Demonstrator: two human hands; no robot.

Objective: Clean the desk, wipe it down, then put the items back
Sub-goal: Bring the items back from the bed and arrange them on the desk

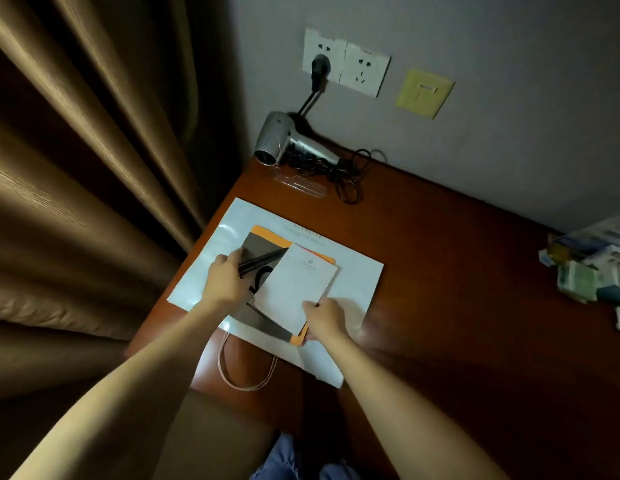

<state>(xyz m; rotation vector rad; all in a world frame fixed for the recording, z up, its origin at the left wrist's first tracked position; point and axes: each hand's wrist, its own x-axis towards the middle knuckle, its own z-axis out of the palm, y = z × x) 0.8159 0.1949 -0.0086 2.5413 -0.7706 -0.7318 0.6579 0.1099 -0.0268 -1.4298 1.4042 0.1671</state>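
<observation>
Brown curtain (76, 168), one; red-brown wooden desk (457, 289), one; white paper bag (353, 271) flat on it, one; wall sockets (346, 64), two; hairdryer (287, 143), one; left hand (225, 275) curled round black pen (258, 261); right hand (324, 320) pinching white notepad (294, 289) over orange booklet (263, 233).

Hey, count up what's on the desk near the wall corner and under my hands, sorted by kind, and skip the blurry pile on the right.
Hair dryer: 1
Clear comb: 1
White paper bag: 1
Orange booklet: 1
White notepad: 1
Black pen: 1
Total: 6
</observation>
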